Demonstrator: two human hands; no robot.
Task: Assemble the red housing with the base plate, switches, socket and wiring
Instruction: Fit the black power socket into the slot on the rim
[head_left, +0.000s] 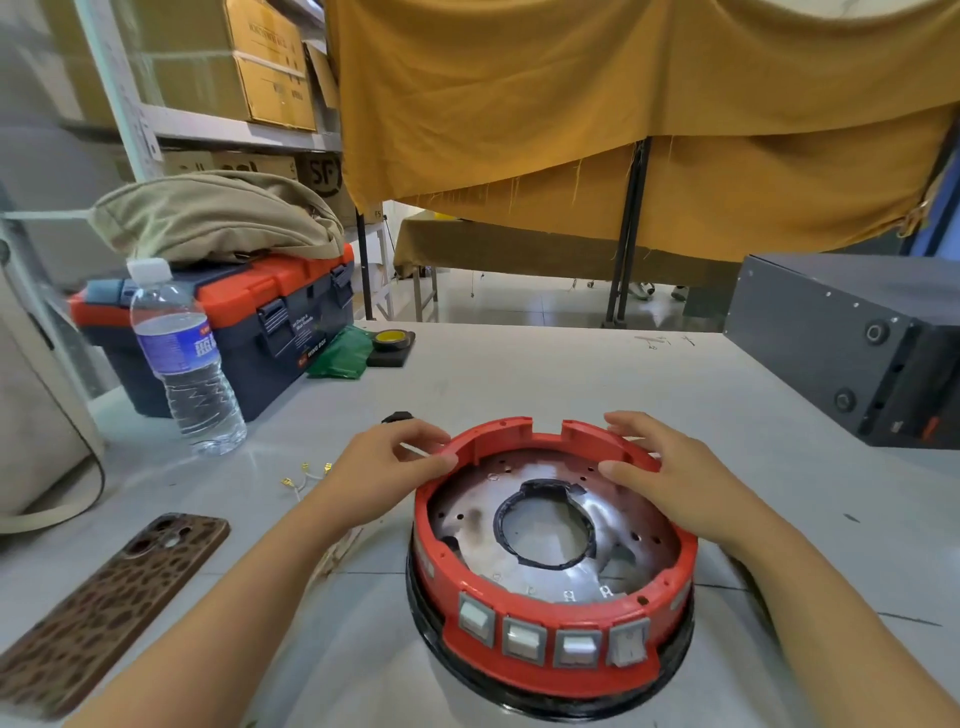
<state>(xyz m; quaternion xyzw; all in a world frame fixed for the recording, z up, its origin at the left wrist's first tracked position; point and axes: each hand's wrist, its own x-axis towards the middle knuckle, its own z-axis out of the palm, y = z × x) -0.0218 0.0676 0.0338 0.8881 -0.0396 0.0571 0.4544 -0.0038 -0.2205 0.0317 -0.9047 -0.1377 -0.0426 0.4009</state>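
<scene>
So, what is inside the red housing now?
Inside the red housing lies the metal base plate with small holes and a large black-edged round opening. What is under the plate is covered.
</scene>
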